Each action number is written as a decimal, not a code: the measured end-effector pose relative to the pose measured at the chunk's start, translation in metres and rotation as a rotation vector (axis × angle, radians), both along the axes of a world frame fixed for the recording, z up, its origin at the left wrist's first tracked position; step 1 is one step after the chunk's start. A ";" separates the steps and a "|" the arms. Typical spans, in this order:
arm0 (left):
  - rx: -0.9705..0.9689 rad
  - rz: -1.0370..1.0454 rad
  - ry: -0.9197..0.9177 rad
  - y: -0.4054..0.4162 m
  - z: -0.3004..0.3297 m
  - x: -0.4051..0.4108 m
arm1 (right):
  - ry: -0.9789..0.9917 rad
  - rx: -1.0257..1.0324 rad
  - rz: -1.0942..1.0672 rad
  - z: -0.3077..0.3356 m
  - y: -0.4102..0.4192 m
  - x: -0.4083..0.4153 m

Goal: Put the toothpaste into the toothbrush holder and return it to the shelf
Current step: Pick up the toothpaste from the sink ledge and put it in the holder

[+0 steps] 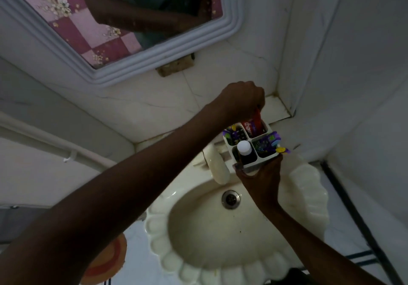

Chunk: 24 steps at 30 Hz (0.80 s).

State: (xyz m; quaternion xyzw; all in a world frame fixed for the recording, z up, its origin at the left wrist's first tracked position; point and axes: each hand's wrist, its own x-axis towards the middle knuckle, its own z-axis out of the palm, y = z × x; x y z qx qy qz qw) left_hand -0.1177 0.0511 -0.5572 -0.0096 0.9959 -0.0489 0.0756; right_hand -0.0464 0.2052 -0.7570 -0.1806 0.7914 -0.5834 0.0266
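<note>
A white toothbrush holder [250, 165] with several compartments is held above the sink by my right hand [260, 177], which grips its near side from below. My left hand [242, 99] pinches the top of a red toothpaste tube [254, 125]; the tube stands in the holder's far compartment. Purple toothbrushes [270, 142] fill two compartments, and a dark bottle with a white cap [244, 147] stands in the near one. The tiled shelf [277, 108] lies just behind the holder.
A cream scalloped sink [306, 196] with a metal drain [230, 199] is below. A cream tap [217, 167] sits left of the holder. A white-framed mirror [123, 68] hangs on the wall above. White walls close in on the right.
</note>
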 end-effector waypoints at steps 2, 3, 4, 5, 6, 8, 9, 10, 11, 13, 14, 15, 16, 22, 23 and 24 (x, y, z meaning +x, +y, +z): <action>-0.024 -0.008 -0.012 0.010 -0.012 -0.003 | -0.017 -0.008 0.012 0.000 0.000 0.000; -0.027 -0.011 -0.023 0.012 -0.020 -0.002 | -0.028 -0.007 0.020 -0.001 0.000 0.000; -0.019 -0.012 -0.026 0.013 -0.027 -0.002 | -0.034 -0.006 0.024 -0.001 0.000 -0.001; 0.003 -0.005 -0.017 0.011 -0.033 0.000 | -0.039 -0.003 0.027 -0.002 0.001 -0.001; 0.034 0.016 -0.001 0.009 -0.035 0.002 | -0.042 -0.004 0.029 -0.002 0.001 -0.002; 0.113 0.081 0.047 0.000 -0.032 0.007 | -0.047 -0.012 0.020 -0.002 0.001 -0.003; 0.154 0.113 0.069 -0.004 -0.029 0.012 | -0.048 -0.011 0.014 0.000 0.001 -0.004; 0.187 0.138 0.098 -0.009 -0.024 0.017 | -0.042 -0.006 0.007 0.002 0.002 -0.005; 0.216 0.157 0.137 -0.014 -0.019 0.024 | -0.033 0.003 0.002 0.004 0.002 -0.007; 0.260 0.199 0.237 -0.024 -0.008 0.041 | 0.000 0.010 -0.008 0.012 0.004 -0.009; 0.270 0.223 0.288 -0.028 -0.004 0.050 | 0.018 0.006 -0.016 0.017 0.005 -0.010; 0.275 0.245 0.339 -0.032 0.002 0.058 | 0.037 0.001 -0.024 0.024 0.005 -0.013; 0.278 0.266 0.385 -0.036 0.007 0.066 | 0.054 -0.004 -0.034 0.031 0.005 -0.015; 0.248 0.346 0.548 -0.042 0.055 0.108 | 0.215 -0.070 -0.044 0.089 0.000 -0.029; 0.241 0.349 0.567 -0.042 0.066 0.113 | 0.237 -0.102 -0.042 0.102 -0.002 -0.031; 0.237 0.352 0.591 -0.041 0.082 0.118 | 0.265 -0.147 -0.038 0.121 -0.004 -0.033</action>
